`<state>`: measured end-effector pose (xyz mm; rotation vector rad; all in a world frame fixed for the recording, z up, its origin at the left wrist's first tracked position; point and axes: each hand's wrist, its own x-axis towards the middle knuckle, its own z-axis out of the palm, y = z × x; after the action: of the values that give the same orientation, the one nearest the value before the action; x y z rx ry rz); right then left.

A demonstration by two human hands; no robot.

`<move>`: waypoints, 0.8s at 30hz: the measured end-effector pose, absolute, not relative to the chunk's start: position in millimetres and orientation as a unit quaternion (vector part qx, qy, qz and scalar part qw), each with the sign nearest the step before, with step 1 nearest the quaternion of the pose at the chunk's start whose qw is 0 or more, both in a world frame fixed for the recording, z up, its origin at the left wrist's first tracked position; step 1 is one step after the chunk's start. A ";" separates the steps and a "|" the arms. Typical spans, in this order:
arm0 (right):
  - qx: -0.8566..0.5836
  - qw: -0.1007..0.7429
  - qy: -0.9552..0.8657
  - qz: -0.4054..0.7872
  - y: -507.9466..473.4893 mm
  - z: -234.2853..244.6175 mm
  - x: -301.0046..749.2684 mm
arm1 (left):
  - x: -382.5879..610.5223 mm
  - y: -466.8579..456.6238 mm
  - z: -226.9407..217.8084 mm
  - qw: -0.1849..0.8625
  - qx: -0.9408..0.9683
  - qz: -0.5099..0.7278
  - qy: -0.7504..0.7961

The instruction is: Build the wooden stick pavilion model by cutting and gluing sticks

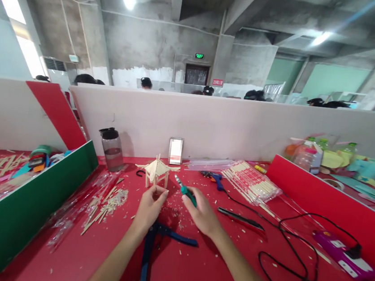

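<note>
My left hand [152, 204] is closed in a pinch at the front foot of a small pavilion model [157, 171] made of pale wooden sticks. What lies between its fingertips, if anything, is too small to make out. In my right hand [203, 212] is a green-handled tool [188, 194], its narrow metallic tip pointing up and left beside the model, apart from it. Below my hands lies a dark blue plier-like cutter [151, 244], handles toward me. Small stick scraps are scattered over the red tabletop [172, 269] around them.
Cut sticks [112, 202] and a dark water bottle [112, 150] stand left, near a green divider [31, 204]. To the right are a blue glue gun [217, 181], a black utility knife [241, 219], bagged sticks [252, 181], a looping cable and a purple power strip [347, 255].
</note>
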<state>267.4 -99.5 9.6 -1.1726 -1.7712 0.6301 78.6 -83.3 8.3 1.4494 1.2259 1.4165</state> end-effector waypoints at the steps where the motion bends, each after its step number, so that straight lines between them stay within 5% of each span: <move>1: -0.500 0.422 -0.729 0.200 -93.1 8.5 277.6 | 74.5 -82.4 9.6 0.389 0.586 0.527 0.478; 5: -0.613 0.277 -0.739 0.045 -66.9 -4.5 314.4 | 52.1 -80.5 17.4 0.403 0.658 0.419 0.478; 11: -0.685 0.117 -0.718 -0.029 -50.5 -18.1 323.8 | 25.6 -78.3 27.9 0.368 0.682 0.364 0.517; 19: -0.662 0.184 -0.725 -0.038 -63.0 0.1 297.0 | 18.4 -68.4 19.2 0.347 0.680 0.369 0.530; 24: -0.539 0.229 -0.806 0.087 -129.4 19.6 237.0 | 12.0 -60.8 9.7 0.327 0.681 0.392 0.525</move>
<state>237.0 -129.4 19.6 -1.4850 -2.2182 0.2389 12.0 -60.8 9.7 1.7850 1.3755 1.0265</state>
